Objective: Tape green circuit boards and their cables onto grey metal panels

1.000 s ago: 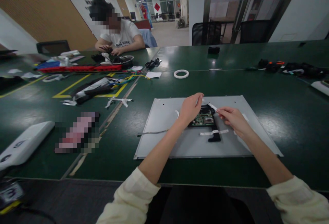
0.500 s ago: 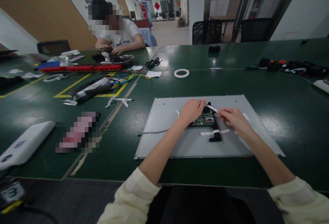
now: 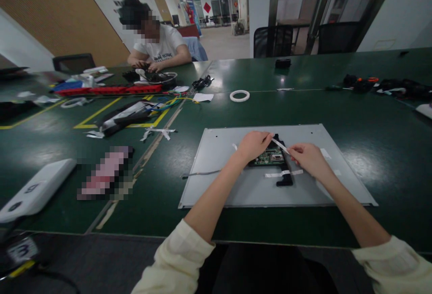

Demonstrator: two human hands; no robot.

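A strip of white tape [image 3: 280, 144] stretches between my two hands, above a green circuit board [image 3: 266, 157] in a black bracket [image 3: 285, 178]. My left hand [image 3: 255, 144] pinches the strip's far end, and my right hand [image 3: 306, 155] grips its near end. The board and bracket lie on a flat grey metal panel [image 3: 209, 190] on the table. Another tape strip [image 3: 272, 175] crosses the bracket's lower arm. From the board's left side a thin grey cable [image 3: 202, 174] runs out. My left hand hides part of the board.
Beyond the panel lies a white tape roll [image 3: 239, 96]. To the left are a blurred-out pink item [image 3: 106, 172], a white device [image 3: 38, 190] and a black bundle with wires [image 3: 126, 116]. A co-worker [image 3: 162, 46] sits across the green table [image 3: 151, 217], handling dark parts.
The tape strip now slants more steeply down toward my right hand, which has shifted slightly. My left hand stays at the far end. The whole view has moved a little.
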